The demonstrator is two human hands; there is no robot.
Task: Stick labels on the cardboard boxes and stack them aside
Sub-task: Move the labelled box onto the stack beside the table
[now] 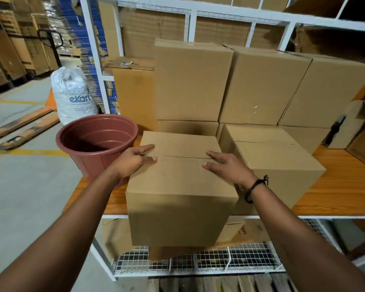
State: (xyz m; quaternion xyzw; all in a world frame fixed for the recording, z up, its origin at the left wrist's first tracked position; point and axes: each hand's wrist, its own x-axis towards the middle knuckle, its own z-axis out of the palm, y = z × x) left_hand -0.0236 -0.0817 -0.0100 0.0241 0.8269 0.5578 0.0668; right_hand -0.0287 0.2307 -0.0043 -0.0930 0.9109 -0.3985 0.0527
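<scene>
- The white sack (74,95) on the floor has the word "eKart" on it in big blue letters (the last letter is cut off a bit at the sack's edge)
- Under that word there are rows of tiny print, too small to read
- A brown box (247,230) under the table shows the dark letters "on", turned sideways, with the rest of the word hidden
</scene>
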